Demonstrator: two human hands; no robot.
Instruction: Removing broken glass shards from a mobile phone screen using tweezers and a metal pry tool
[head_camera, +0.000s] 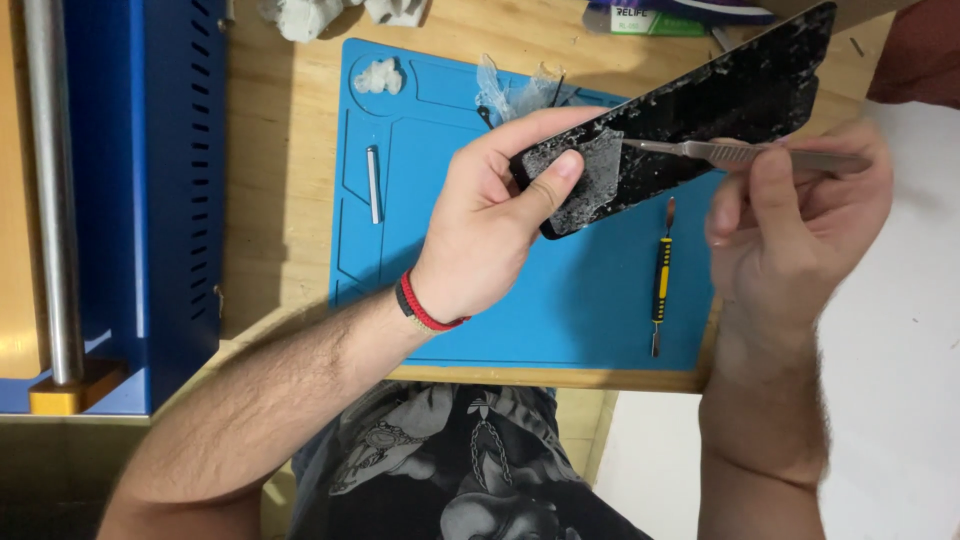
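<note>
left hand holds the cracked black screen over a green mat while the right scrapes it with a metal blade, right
Not quite: the mat is blue, not green, as the head view shows. The left hand does hold the cracked black screen while the right hand works a metal blade on it.

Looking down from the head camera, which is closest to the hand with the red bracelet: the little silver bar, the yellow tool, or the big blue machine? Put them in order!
From the left hand:
1. Silver bar, on the blue mat, toward the mat's left edge.
2. Yellow tool, on the mat's right part, below the other hand.
3. Blue machine, far left, off the mat.

Blue machine (140, 200) (left part) cut off
</note>
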